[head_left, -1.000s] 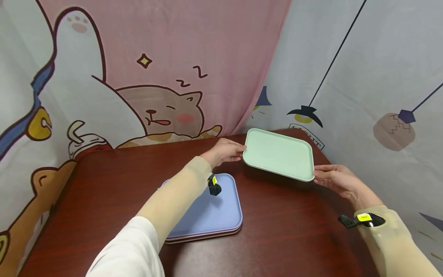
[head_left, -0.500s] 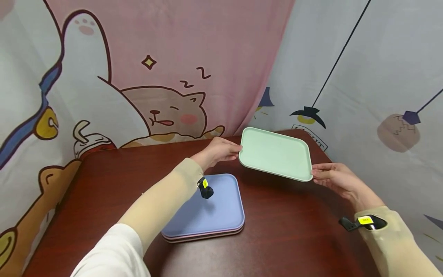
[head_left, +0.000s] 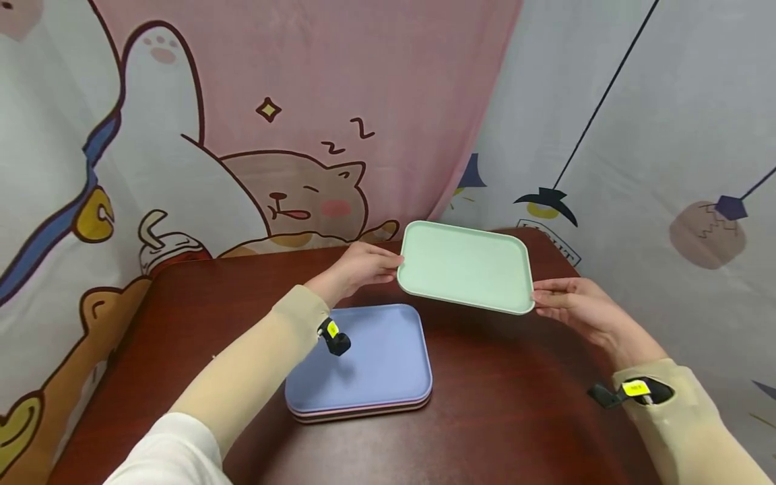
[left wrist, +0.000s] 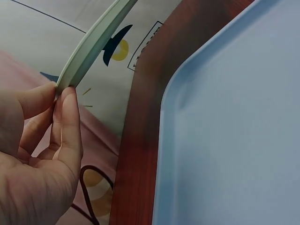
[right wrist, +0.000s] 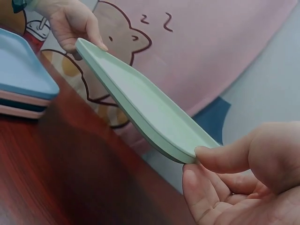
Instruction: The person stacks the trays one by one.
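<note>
A pale green rectangular tray [head_left: 465,266] is held up off the table between both hands. My left hand [head_left: 359,268] pinches its left short edge, thumb on top and fingers beneath, as the left wrist view shows at the green tray's rim [left wrist: 89,51]. At the opposite end, my right hand [head_left: 582,310] pinches the right edge near the front corner; in the right wrist view its thumb [right wrist: 225,157] lies on the rim. Below my left forearm sits a stack of trays with a blue tray [head_left: 376,357] on top. Pink and dark layers show under it in the right wrist view.
The stack stands on a dark red-brown wooden table [head_left: 485,404]. A pink and white cartoon-printed curtain [head_left: 388,81] hangs along the back, and a grey-white one [head_left: 636,135] along the right. My left forearm [head_left: 254,364] passes over the left part of the stack.
Both hands have carried the green tray to the left, closer to the blue-topped stack. The head view has turned slightly left. Both grips stay the same.
</note>
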A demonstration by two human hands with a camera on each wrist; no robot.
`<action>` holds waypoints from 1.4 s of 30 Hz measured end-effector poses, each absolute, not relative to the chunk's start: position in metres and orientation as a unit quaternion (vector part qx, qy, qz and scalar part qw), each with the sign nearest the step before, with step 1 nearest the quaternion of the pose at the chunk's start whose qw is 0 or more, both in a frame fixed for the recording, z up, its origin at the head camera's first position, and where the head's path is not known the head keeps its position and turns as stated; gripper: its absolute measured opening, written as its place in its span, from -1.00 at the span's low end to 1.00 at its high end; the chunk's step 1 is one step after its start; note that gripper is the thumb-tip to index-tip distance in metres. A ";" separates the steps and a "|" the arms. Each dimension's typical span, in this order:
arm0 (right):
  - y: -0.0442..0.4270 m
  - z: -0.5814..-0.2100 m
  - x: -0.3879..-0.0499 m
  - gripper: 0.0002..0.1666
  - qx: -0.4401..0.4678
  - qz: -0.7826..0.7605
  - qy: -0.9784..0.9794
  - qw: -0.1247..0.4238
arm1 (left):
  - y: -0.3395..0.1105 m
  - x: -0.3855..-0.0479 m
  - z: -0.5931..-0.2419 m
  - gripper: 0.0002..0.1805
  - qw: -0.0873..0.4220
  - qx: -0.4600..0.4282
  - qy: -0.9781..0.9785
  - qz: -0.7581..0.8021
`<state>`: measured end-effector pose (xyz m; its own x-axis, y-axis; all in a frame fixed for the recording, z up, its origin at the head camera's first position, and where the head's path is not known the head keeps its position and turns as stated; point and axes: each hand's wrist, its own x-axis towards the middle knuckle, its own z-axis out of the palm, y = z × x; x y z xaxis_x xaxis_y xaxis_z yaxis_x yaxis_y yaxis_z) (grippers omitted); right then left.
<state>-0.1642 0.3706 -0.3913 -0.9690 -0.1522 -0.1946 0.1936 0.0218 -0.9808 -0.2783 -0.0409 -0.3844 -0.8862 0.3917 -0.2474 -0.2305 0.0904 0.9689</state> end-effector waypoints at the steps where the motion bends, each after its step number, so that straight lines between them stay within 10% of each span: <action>1: 0.368 -0.390 -0.164 -0.71 0.012 -0.699 0.704 0.123 | -0.044 -0.277 -0.384 -0.73 0.230 0.057 0.700 0.673; 42: 0.274 -0.371 -0.155 -0.57 -0.108 -0.667 0.724 0.140 | -0.160 -0.183 -0.375 -0.66 0.153 0.017 0.717 0.680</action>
<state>-0.1548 0.2736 -0.3710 -0.9373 -0.3433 -0.0595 0.0312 0.0872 -0.9957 -0.1830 -0.1604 -0.3748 -0.9524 0.2334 -0.1959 -0.1832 0.0751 0.9802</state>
